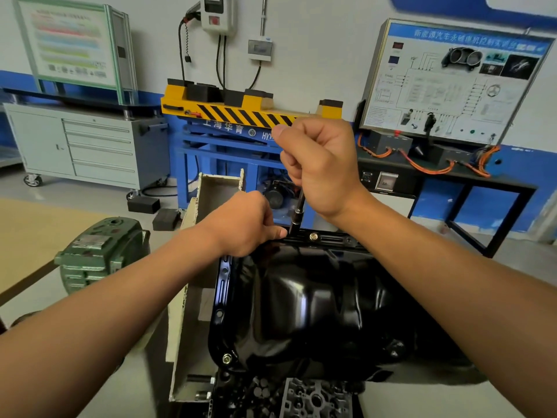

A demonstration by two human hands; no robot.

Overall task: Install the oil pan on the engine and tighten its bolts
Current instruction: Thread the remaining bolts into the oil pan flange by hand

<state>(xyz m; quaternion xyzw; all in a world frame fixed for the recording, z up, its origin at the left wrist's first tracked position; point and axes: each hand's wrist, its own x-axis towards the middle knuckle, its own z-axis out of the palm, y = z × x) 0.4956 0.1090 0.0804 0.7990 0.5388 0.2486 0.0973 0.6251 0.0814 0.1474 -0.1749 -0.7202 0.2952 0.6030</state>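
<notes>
The glossy black oil pan (307, 306) lies on the engine (313, 398) right in front of me, dome up, with its flange along the block's edge. My right hand (322, 164) is fisted around the top of a socket driver (298, 211) above the pan's far flange. My left hand (244, 224) sits at that flange with its fingers curled and the thumb reaching toward the driver's lower end. I cannot tell whether it pinches it. The driver leans down to the flange just left of a seated bolt (314, 236). Another bolt (226, 359) sits in the near left corner.
</notes>
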